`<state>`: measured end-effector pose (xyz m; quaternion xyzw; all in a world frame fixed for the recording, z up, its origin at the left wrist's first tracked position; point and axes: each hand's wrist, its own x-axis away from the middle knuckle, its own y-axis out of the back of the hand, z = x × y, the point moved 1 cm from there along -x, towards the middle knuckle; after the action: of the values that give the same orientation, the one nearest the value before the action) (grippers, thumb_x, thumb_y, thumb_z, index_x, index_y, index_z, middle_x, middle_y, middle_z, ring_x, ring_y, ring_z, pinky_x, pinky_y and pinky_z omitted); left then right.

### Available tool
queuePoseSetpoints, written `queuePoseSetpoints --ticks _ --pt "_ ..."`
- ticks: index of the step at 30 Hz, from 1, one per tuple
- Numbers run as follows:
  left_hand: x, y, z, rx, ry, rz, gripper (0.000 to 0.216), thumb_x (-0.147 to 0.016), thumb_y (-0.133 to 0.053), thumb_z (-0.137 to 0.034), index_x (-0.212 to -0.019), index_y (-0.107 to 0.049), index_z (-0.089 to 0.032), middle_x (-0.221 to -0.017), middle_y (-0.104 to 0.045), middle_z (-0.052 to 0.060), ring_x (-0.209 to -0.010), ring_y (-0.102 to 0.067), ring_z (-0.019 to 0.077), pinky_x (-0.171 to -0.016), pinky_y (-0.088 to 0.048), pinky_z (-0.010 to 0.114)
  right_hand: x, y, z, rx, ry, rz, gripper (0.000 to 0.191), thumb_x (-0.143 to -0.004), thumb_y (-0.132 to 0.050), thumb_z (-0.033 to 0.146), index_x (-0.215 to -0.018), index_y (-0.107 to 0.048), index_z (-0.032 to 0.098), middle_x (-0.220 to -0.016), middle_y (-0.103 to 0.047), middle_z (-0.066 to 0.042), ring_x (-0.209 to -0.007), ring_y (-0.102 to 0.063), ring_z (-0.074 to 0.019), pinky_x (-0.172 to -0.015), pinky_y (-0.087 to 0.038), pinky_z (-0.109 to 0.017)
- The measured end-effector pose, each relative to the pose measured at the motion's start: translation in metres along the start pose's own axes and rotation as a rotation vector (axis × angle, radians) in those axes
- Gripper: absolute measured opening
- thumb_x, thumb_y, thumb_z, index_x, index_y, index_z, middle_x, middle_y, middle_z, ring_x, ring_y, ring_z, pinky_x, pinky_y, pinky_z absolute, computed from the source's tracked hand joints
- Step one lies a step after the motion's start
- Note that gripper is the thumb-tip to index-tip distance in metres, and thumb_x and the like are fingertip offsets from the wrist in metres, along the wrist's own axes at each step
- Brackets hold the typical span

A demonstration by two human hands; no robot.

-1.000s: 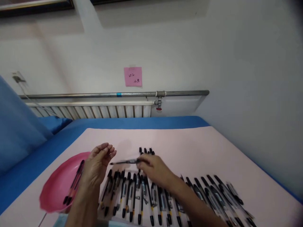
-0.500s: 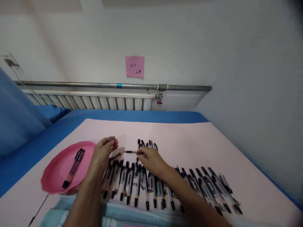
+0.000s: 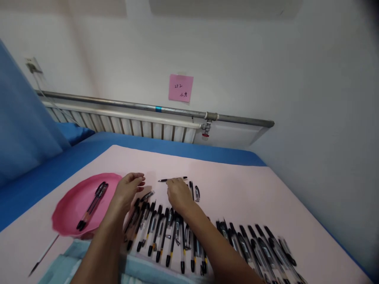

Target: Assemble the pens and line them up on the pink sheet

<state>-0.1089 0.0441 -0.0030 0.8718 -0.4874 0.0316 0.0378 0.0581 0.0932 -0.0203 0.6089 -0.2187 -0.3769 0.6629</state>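
Note:
My left hand (image 3: 130,188) hovers over the pink sheet, just right of the pink plate (image 3: 67,197). Its fingers are stretched out with a gap to the thumb, and nothing shows between them. My right hand (image 3: 180,194) is closed at the fingertips on a slim black pen (image 3: 162,180), whose tip points left and whose dark end shows beyond the knuckles. The pen lies roughly level across the view. Several clear-barrelled pens with black ends (image 3: 160,236) lie in a row below the hands. A pen cap (image 3: 197,193) rests right of my right hand, near other pen parts.
Two capped pens (image 3: 92,207) lie on the plate. More pens and parts (image 3: 263,248) spread to the right. A thin white stick with a dark tip (image 3: 44,254) lies at lower left. Blue cloth (image 3: 142,268) lies along the near edge; a wall and radiator (image 3: 142,126) stand behind.
My right hand has shifted farther from me, and more of the pen shows now. My left hand stays nearly in place. The view has tilted and turned slightly.

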Motion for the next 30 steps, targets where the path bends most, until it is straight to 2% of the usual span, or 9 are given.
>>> queuePoseSetpoints --ticks 6,11,17,21,24,27,30 --pt "-0.003 0.006 0.003 -0.339 -0.018 0.028 0.020 -0.067 -0.049 -0.027 -0.080 -0.058 -0.014 -0.080 -0.062 0.007 -0.071 -0.058 0.0175 -0.062 -0.046 0.029 -0.026 -0.006 -0.013 0.080 -0.057 0.028 0.027 -0.076 -0.041 0.005 -0.097 -0.056 0.014 -0.100 -0.057 -0.011 -0.091 -0.046 -0.0220 -0.079 -0.031 -0.033" --pt "-0.002 -0.004 0.009 -0.762 -0.057 0.110 0.015 -0.065 -0.055 -0.025 -0.075 -0.061 -0.016 -0.078 -0.064 0.009 -0.076 -0.057 0.0229 -0.067 -0.040 0.033 -0.050 -0.008 -0.024 0.134 -0.096 0.051 0.026 -0.074 -0.043 0.005 -0.094 -0.058 0.014 -0.098 -0.058 -0.012 -0.094 -0.046 -0.0238 -0.078 -0.030 -0.034" --pt "-0.005 -0.014 0.016 -1.098 -0.043 0.208 0.017 -0.071 -0.049 -0.022 -0.069 -0.064 -0.014 -0.081 -0.064 0.015 -0.077 -0.059 0.0263 -0.063 -0.039 0.033 -0.071 -0.008 -0.032 0.177 -0.134 -0.003 0.038 -0.074 -0.041 0.005 -0.109 -0.052 0.017 -0.118 -0.048 -0.011 -0.103 -0.040 -0.0256 -0.083 -0.027 -0.037" --pt "-0.007 -0.018 0.015 -1.186 -0.069 0.254 0.020 -0.071 -0.047 -0.014 -0.076 -0.066 -0.013 -0.089 -0.064 0.015 -0.082 -0.059 0.0249 -0.067 -0.039 0.032 -0.083 -0.017 -0.046 0.182 -0.159 0.010 0.039 -0.075 -0.040 0.007 -0.111 -0.051 0.019 -0.122 -0.047 -0.010 -0.100 -0.043 -0.0249 -0.081 -0.031 -0.037" --pt "-0.004 -0.020 0.011 -1.204 -0.093 0.265 0.019 -0.073 -0.045 -0.014 -0.079 -0.064 -0.012 -0.088 -0.063 0.015 -0.082 -0.058 0.0249 -0.070 -0.038 0.033 -0.094 -0.022 -0.055 0.190 -0.188 -0.008 0.045 -0.077 -0.039 0.010 -0.121 -0.045 0.018 -0.133 -0.036 -0.011 -0.106 -0.040 -0.0271 -0.083 -0.031 -0.039" --pt "0.003 -0.022 0.002 -1.151 -0.138 0.209 0.019 -0.077 -0.042 -0.019 -0.080 -0.060 -0.012 -0.086 -0.062 0.014 -0.082 -0.056 0.0244 -0.074 -0.036 0.035 -0.111 -0.026 -0.061 0.194 -0.198 0.001 0.051 -0.078 -0.040 0.013 -0.129 -0.038 0.019 -0.140 -0.026 -0.010 -0.111 -0.038 -0.0274 -0.084 -0.033 -0.038" --pt "0.014 -0.024 -0.009 -0.939 -0.181 0.113 0.017 -0.078 -0.039 -0.018 -0.075 -0.056 -0.017 -0.083 -0.060 0.010 -0.082 -0.054 0.0231 -0.074 -0.035 0.033 -0.135 -0.030 -0.067 0.198 -0.196 0.039 0.050 -0.081 -0.039 0.014 -0.130 -0.037 0.018 -0.139 -0.030 -0.011 -0.115 -0.039 -0.0252 -0.087 -0.033 -0.035"
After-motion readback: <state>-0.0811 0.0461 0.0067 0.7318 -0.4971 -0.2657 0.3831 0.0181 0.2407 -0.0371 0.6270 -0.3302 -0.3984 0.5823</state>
